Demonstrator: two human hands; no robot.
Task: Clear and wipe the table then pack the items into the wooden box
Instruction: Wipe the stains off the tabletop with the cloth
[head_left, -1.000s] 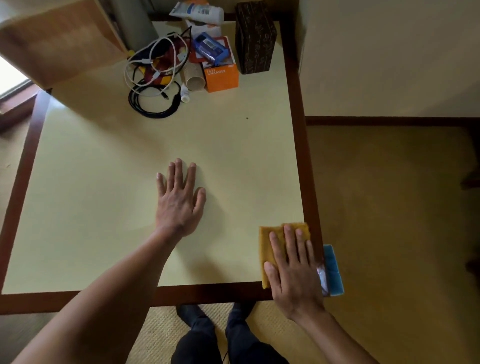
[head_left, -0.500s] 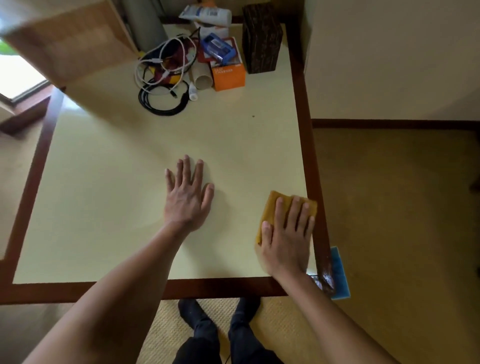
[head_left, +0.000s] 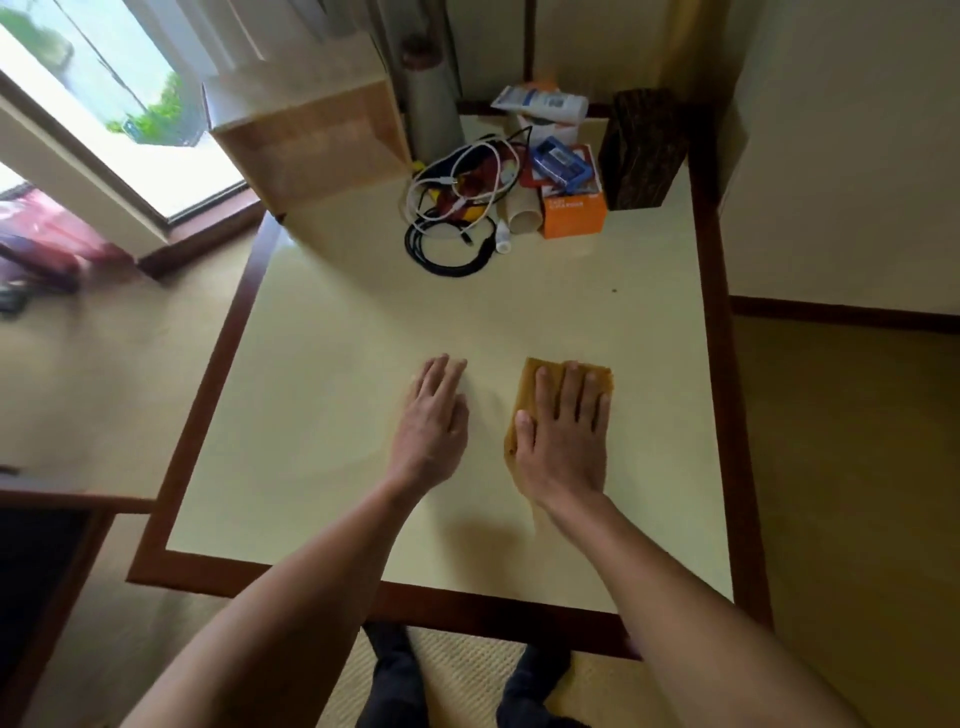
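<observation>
We are pressing one yellow cloth (head_left: 540, 387) flat on the cream table (head_left: 332, 415) with our right hand (head_left: 563, 441); the cloth is lying right of the table's middle, well short of the dark wooden border. The right hand's four fingers (head_left: 569, 389) are lying nearly straight and slightly spread across the cloth, the thumb is resting along its left edge, and nothing is being gripped. Our left hand (head_left: 434, 421) is resting palm down on the bare tabletop just beside the cloth, apart from it, its fingers extended and close together, holding nothing.

At the far end we are seeing one wooden box (head_left: 311, 150) at the left corner and one dark patterned box (head_left: 641, 150) at the right. Between them one heap is sitting: white cables (head_left: 457, 182) tangled over one coiled black cable (head_left: 447, 252), one orange box (head_left: 574, 215) carrying one blue packet (head_left: 561, 166), one cardboard tube (head_left: 524, 213) and one white tube (head_left: 545, 104).
</observation>
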